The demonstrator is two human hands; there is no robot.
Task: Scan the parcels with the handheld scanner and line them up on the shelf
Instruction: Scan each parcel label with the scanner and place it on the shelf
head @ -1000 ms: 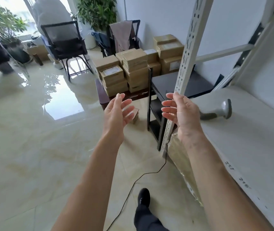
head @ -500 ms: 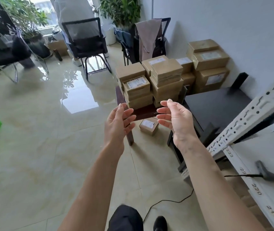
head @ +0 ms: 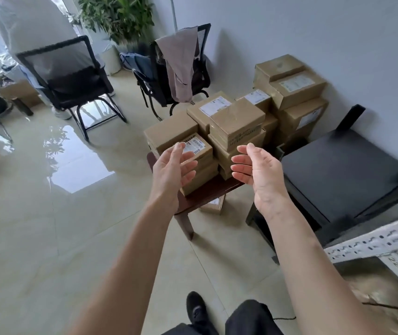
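Several brown cardboard parcels (head: 237, 123) are stacked on a low dark-red table (head: 207, 192), with more piled against the wall (head: 294, 90). One small parcel (head: 213, 205) lies on the floor under the table. My left hand (head: 172, 170) and my right hand (head: 258, 170) are stretched out in front of the stacks, palms facing each other, fingers relaxed, holding nothing. The left fingertips are near a labelled parcel (head: 194, 147). The white shelf frame (head: 372, 240) shows at the lower right. The scanner is out of view.
A black low cabinet (head: 338, 170) stands right of the table. Two black chairs (head: 72, 81) stand behind, one (head: 176, 68) with a garment over its back. A person sits at the far left chair. Glossy tile floor spreads left. My black shoe (head: 196, 308) is below.
The view has swung left from the shelf to the parcel stacks and come closer. Both empty hands have moved toward the parcels. The scanner on the shelf has left the view.
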